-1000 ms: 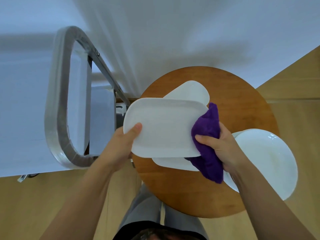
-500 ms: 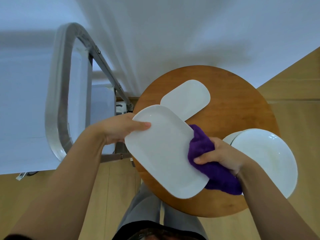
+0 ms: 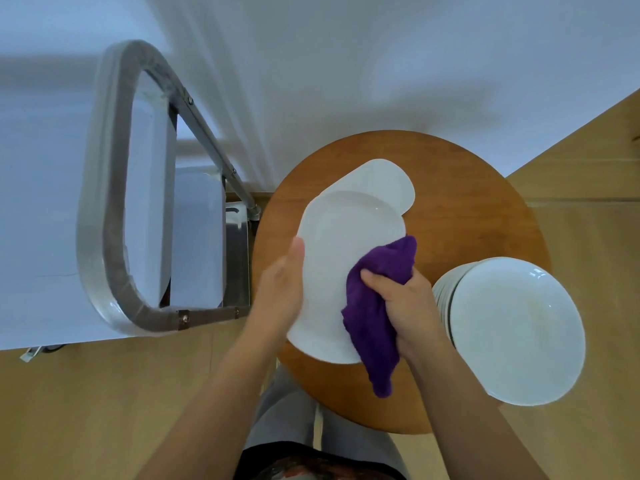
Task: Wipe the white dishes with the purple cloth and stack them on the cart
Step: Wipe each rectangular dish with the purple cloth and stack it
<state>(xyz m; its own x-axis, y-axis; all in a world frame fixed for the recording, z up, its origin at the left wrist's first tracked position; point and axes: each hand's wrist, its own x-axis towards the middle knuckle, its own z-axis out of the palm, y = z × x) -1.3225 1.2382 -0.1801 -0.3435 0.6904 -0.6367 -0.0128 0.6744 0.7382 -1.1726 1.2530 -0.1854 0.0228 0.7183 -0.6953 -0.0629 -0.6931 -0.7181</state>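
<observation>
Looking down from the head camera, the nearest things were the person's grey trousers [image 3: 287,410] and 2 bare forearms reaching forward over a pale wooden floor [image 3: 104,410]. The left hand [image 3: 278,296] lay along the left edge of an oblong white dish [image 3: 343,244], thumb up against the rim and palm against the edge; the fingers were hidden behind the dish, so how far they curled could not be told, though the hand plainly held it. The right hand [image 3: 403,306] was curled tight around a bunched purple cloth [image 3: 372,317], pressing it onto the dish's face near its right side, with a tail of cloth hanging down past the dish's lower edge.

The dish was held just above a round brown wooden table [image 3: 467,209]. A stack of round white plates [image 3: 516,330] sat at the table's right edge, overhanging it, just beside the right wrist. Behind the held dish, another oblong white dish [image 3: 388,181] lay flat on the table, partly covered.

To the left stood the cart [image 3: 235,265], its grey looped metal handle [image 3: 104,202] rising toward the camera and a pale shelf showing inside the frame. Beyond table and cart, a plain white wall [image 3: 346,64] filled the far part of the view, crossed by soft shadows.
</observation>
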